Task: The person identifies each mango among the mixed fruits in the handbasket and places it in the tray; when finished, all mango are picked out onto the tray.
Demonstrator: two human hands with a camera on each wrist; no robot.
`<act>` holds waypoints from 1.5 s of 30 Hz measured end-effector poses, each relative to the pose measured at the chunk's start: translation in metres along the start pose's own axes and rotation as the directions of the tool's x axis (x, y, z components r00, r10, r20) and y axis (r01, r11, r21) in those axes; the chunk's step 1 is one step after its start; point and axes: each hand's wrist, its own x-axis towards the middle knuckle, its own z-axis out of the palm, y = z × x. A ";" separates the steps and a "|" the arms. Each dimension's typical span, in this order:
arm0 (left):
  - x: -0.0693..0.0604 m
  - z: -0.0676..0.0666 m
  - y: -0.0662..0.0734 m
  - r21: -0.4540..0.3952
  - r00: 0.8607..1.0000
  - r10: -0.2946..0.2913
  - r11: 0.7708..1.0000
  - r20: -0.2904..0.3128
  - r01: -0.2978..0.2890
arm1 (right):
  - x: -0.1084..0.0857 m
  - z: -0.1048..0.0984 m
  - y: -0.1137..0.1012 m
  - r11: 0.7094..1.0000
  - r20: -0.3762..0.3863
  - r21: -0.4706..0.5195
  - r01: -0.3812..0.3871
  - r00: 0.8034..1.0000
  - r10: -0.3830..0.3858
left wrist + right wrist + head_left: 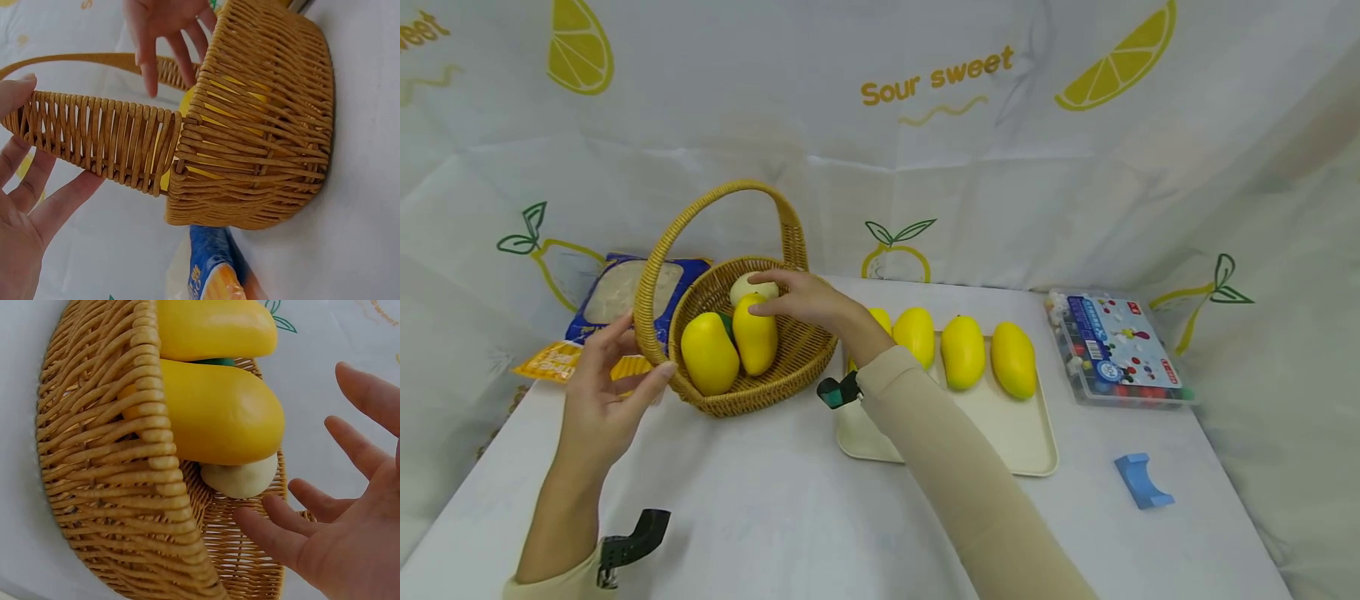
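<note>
A wicker basket (790, 387) with a tall arched handle stands on the left of the table. My left hand (601, 400) holds the lower left part of that handle, thumb at one edge and fingers at the other, as the left wrist view shows. Inside the basket lie two yellow mangoes, a left one (710, 354) and a right one (756, 335), with a pale round item (752, 288) behind them and something green partly hidden between. Over the basket, my right hand (808, 298) has its fingers spread; in the right wrist view nothing is in it.
To the right, a cream tray (1022, 450) carries several mangoes (962, 352), partly behind my right forearm. A clear plastic case (1123, 350) and a blue curved block (1142, 481) are farther right. Blue (681, 287) and orange (550, 362) packages lie behind and left of the basket.
</note>
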 end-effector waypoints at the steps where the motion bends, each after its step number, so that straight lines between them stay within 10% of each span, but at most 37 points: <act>1: 0.000 0.000 0.000 0.003 1.000 -0.003 1.000 0.000 0.003 | 0.001 0.001 0.000 1.000 0.008 0.013 -0.001 1.000 0.000; 20: 0.001 0.002 -0.001 -0.018 1.000 0.014 1.000 -0.004 -0.014 | 0.019 0.021 0.007 0.988 0.007 0.053 -0.143 0.990 0.143; 45: 0.001 0.001 -0.002 -0.013 1.000 0.008 1.000 0.007 -0.008 | 0.019 0.023 0.019 0.989 0.086 0.063 -0.135 0.988 0.129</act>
